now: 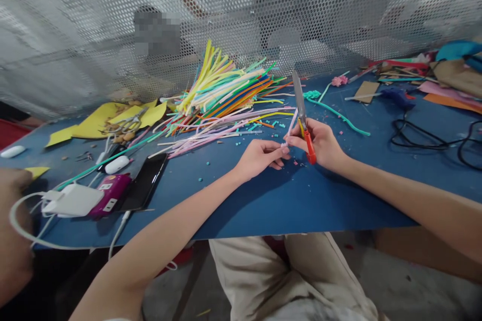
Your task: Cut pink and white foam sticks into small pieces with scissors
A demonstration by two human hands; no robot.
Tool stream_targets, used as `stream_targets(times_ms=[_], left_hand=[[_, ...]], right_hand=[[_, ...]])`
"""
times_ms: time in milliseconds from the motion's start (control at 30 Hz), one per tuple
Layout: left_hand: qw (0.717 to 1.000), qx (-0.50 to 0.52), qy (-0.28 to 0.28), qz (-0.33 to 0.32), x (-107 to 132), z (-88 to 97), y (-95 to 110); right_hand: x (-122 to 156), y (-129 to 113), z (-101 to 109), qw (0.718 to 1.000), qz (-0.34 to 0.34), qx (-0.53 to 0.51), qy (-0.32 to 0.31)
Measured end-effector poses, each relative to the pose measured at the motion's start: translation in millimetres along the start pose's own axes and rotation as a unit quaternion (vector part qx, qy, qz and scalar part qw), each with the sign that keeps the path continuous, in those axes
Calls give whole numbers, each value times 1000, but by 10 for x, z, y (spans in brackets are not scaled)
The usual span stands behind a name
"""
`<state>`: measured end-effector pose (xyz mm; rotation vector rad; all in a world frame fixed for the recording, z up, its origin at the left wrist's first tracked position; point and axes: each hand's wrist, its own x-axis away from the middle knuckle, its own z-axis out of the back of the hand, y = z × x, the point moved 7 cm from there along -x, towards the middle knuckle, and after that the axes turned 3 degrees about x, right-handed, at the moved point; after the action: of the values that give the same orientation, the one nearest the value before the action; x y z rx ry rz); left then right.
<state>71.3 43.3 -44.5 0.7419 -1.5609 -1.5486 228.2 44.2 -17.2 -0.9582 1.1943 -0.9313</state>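
My left hand (261, 157) pinches the lower end of a pale pink pipe cleaner (292, 121) between thumb and fingers. Close beside it, my right hand (320, 144) has its fingertips on the same pipe cleaner. Tucked in that right hand is a pair of scissors (300, 98) with orange-red handles, blades pointing up and away from me. Just beyond my hands lie loose pink and lilac pipe cleaners (211, 144) and small teal clippings (256, 125). A large bundle of many-coloured pipe cleaners (226, 90) rests behind them.
At left are a black phone (145, 183), a magenta box (111, 194), a white charger (73, 199) with cables, and another person's arm (15, 230). Yellow sheets (96, 119) hold more scissors. A black cable (433, 135) lies right. A perforated metal panel (233, 20) closes the table's back.
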Motion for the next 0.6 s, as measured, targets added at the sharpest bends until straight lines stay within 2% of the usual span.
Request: stream_targets(times_ms=[267,500,600], left_hand=[[1000,2,-5,1,0,-21,21],[1000,12,-5,-4,10,-23,15],[1000,13,-4,1,15,-27,24]], right_hand=[[26,-53,11,1000,25,-11,15],[12,-65,-6,1000,15,13,-4],[6,-54,13,1000,15,23,6]])
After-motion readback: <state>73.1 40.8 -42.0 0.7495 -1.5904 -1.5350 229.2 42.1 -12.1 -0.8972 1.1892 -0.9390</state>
